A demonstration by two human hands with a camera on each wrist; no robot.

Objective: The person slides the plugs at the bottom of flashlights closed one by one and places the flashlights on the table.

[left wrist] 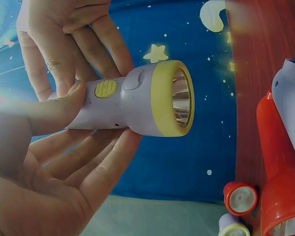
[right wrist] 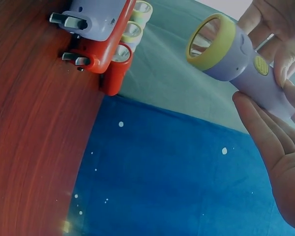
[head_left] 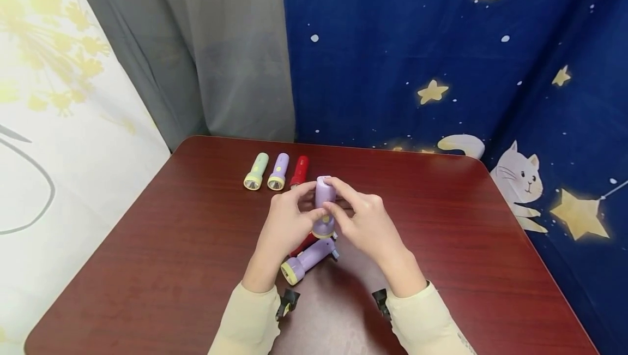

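A lilac flashlight (head_left: 325, 197) with a yellow lens ring and yellow button is held above the table, its lens end pointing down. My left hand (head_left: 284, 227) grips it from the left, with thumb and fingers on the body. From the right, my right hand (head_left: 370, 229) pinches the same flashlight between thumb and fingers. Just below lie a second lilac flashlight (head_left: 314, 257) and a red flashlight (head_left: 301, 245), partly covered. Both show metal plug prongs (right wrist: 73, 22) sticking out of their tail ends in the right wrist view.
Farther back stand in a row, lying down, a mint green flashlight (head_left: 257, 170), a smaller lilac flashlight (head_left: 279, 170) and a small red flashlight (head_left: 300, 169). The dark red table (head_left: 162, 246) ends at grey (head_left: 240, 44) and blue star-patterned curtains (head_left: 373, 71).
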